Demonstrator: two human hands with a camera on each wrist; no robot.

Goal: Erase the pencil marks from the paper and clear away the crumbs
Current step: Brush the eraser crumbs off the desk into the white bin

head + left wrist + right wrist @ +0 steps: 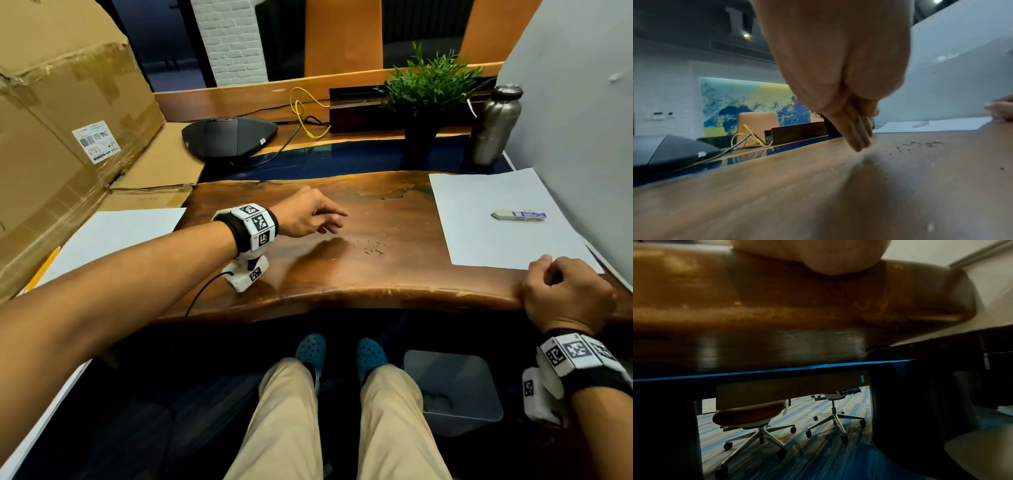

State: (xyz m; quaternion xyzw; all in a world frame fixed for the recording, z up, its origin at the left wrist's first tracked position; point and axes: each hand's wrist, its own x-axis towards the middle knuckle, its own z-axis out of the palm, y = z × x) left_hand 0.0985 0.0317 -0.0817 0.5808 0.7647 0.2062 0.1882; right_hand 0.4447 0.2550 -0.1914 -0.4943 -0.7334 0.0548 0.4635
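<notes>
- The scatter of small dark eraser crumbs [373, 247] lies on the bare glossy brown wooden counter [394, 212], between my two hands and just left of the white sheet of paper [493, 219].
- That paper lies flat at the right of the counter; I can make out no pencil marks on it from the head view, so I judge the erasing done and the crumb-clearing the step in hand.
- The white block eraser in its blue-and-white sleeve [519, 215] rests on the paper, touched by neither hand.
- My left hand [308, 214] hovers low over the counter just left of the crumbs, holding nothing; in the left wrist view its fingers [857, 138] are straight and pressed together, tips angled down toward the wood.
- My right hand [565, 294] sits at the near edge of the counter by the paper's near corner, fingers curled under; I cannot tell whether it pinches the paper or merely rests there.
- Next, I think, the left hand must sweep its fingers flat across the wood to gather the crumbs toward the near edge; light contact, since crumbs this fine may smear or scatter.
- A grey bin [452, 390] stands on the floor beneath the counter, right of my feet, a likely place for them.
</notes>
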